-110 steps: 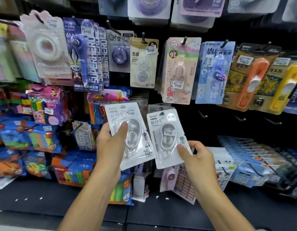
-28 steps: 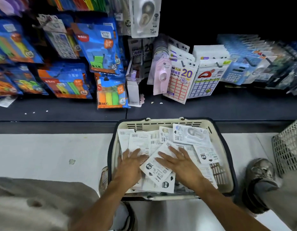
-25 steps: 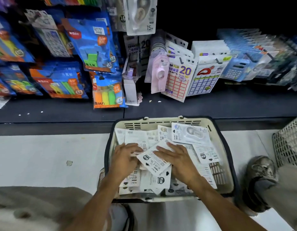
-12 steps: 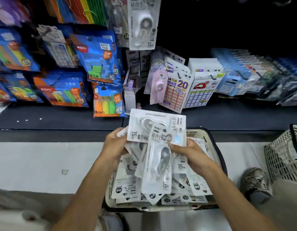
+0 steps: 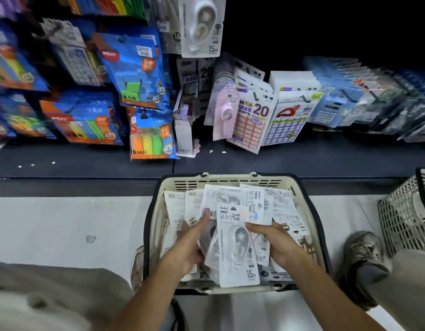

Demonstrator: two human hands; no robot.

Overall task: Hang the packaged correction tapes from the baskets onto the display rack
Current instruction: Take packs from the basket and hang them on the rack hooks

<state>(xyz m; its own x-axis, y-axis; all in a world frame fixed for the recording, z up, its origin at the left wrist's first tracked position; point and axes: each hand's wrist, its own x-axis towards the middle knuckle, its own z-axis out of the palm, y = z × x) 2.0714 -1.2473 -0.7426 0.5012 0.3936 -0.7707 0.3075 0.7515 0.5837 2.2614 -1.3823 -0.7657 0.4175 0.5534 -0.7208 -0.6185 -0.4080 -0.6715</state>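
Note:
A cream basket (image 5: 230,181) with a dark rim stands on the floor, holding several white packaged correction tapes (image 5: 286,211). My left hand (image 5: 191,244) and my right hand (image 5: 272,241) grip between them a bunch of correction tape packs (image 5: 237,242) just above the basket. The front pack faces me, marked 15m, and another pack lies sideways behind it. One correction tape pack (image 5: 200,25) hangs on the display rack above, at the top centre.
A dark shelf (image 5: 302,158) runs behind the basket with sticker packs (image 5: 252,120), blue and orange stationery packs (image 5: 135,68) and calculators (image 5: 326,111). A second white mesh basket (image 5: 404,216) stands at the right. A shoe (image 5: 364,254) rests beside the basket.
Earlier both hands held packs up at the rack, then pressed into the basket's pile. They lifted a bunch half a second ago; now it sits lower, over the basket.

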